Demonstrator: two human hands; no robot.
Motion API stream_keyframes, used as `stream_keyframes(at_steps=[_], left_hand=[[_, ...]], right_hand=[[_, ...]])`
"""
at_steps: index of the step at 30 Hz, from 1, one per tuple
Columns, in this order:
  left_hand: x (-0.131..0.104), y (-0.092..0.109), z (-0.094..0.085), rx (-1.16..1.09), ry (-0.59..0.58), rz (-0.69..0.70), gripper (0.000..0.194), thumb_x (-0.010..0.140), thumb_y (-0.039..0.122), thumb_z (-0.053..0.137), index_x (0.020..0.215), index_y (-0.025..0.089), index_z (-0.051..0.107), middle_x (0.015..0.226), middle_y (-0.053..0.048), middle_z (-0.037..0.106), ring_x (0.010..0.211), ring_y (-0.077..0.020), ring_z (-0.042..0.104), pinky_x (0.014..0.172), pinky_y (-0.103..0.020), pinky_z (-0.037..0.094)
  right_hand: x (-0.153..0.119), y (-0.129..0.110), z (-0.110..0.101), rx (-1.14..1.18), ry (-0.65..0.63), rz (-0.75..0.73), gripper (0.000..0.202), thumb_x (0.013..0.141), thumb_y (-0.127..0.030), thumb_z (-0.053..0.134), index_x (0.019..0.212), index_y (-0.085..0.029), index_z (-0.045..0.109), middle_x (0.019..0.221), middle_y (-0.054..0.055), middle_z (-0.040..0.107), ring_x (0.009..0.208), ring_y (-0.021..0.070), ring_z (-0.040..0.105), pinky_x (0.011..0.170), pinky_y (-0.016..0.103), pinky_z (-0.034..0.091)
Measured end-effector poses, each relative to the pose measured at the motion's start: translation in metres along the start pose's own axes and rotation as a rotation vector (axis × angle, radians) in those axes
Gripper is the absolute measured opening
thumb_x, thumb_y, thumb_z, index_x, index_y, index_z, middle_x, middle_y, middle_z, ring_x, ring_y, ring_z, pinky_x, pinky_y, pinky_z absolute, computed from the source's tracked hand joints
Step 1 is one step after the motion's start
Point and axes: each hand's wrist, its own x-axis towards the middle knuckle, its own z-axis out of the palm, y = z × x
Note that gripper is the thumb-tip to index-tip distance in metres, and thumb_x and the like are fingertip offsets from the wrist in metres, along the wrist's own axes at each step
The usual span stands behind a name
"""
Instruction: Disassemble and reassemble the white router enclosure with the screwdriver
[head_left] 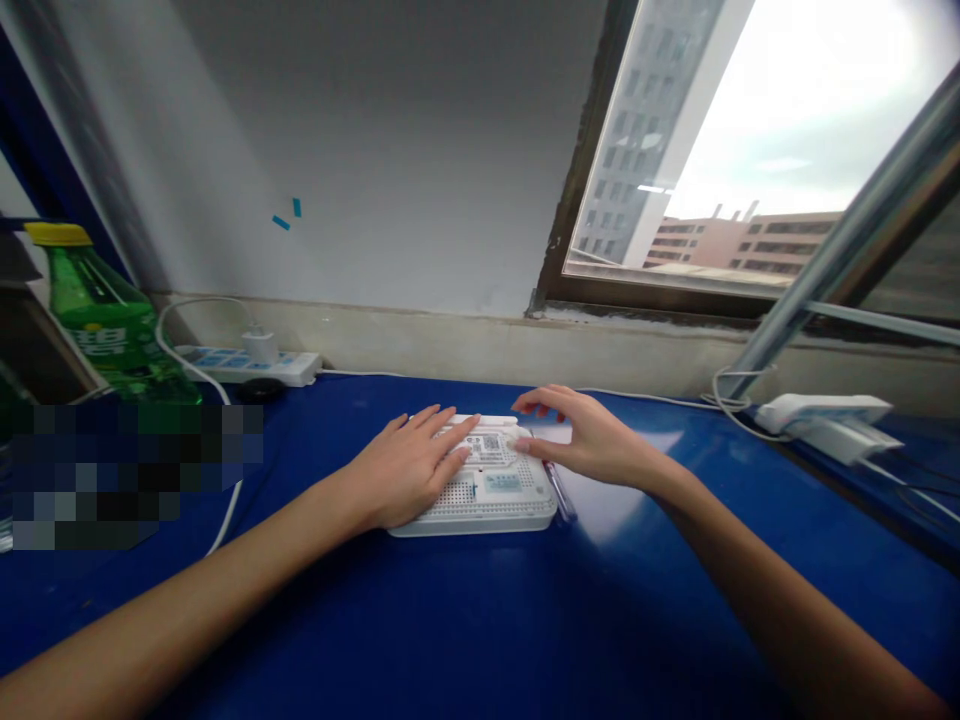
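A white router-like box [502, 505] lies flat on the blue table, its face of small vent holes and a printed label with a code square turned up. My left hand [412, 465] rests flat on the left part of this box, fingers stretched out. Over the box's right side is my right hand [592, 435], thumb and fingers apart and curved, with nothing visible between them. Its thumb tip is close to the label; whether it touches I cannot tell. Along the box's right edge lies a thin pen-like item [561, 492], partly hidden.
At left stand a green bottle with a yellow cap [112, 320] and a white power strip [300, 368] with a plugged-in charger; a white cable [225, 430] runs forward. Another power strip [825, 415] sits at right by a metal pole [810, 240]. Wall and window close the back.
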Motion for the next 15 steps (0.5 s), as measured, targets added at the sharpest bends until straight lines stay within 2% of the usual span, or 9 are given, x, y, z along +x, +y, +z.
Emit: stream_keyframes(at_steps=[2,4,9,15], left_hand=[[-0.0002,0.0024,-0.0017,0.008,-0.014,-0.014,0.057,0.105,0.054,0.026,0.158,0.033,0.031,0.165,-0.009,0.031,0.152,-0.0339,0.027,0.118,-0.060,0.025],[-0.0001,0.0036,-0.0024,0.004,-0.018,-0.020,0.057,0.105,0.054,0.028,0.158,0.033,0.033,0.164,-0.009,0.032,0.152,-0.0341,0.028,0.118,-0.059,0.025],[0.0012,0.0027,-0.0017,0.006,-0.013,-0.006,0.057,0.105,0.054,0.028,0.157,0.031,0.035,0.164,-0.010,0.034,0.151,-0.0338,0.029,0.118,-0.057,0.027],[0.0023,0.0033,-0.0028,0.050,-0.040,0.005,0.058,0.105,0.053,0.025,0.158,0.029,0.034,0.164,-0.011,0.033,0.151,-0.0338,0.028,0.118,-0.057,0.028]], right_hand=[[-0.0037,0.0044,-0.0039,-0.015,-0.107,-0.009,0.083,0.074,-0.066,0.077,0.142,-0.024,0.057,0.140,0.012,0.060,0.131,0.0329,0.052,0.108,0.049,0.044],[-0.0064,0.0087,-0.0049,-0.035,-0.201,0.028,0.101,0.066,-0.072,0.079,0.150,-0.025,0.050,0.151,0.014,0.051,0.142,0.0363,0.041,0.114,0.054,0.038],[-0.0069,0.0097,-0.0046,-0.096,-0.331,0.094,0.102,0.062,-0.075,0.079,0.148,-0.026,0.053,0.151,0.013,0.052,0.148,0.0405,0.032,0.115,0.059,0.034],[-0.0039,0.0021,-0.0042,-0.114,-0.362,0.145,0.106,0.058,-0.076,0.081,0.147,-0.024,0.055,0.149,0.014,0.055,0.149,0.0431,0.028,0.115,0.059,0.033]])
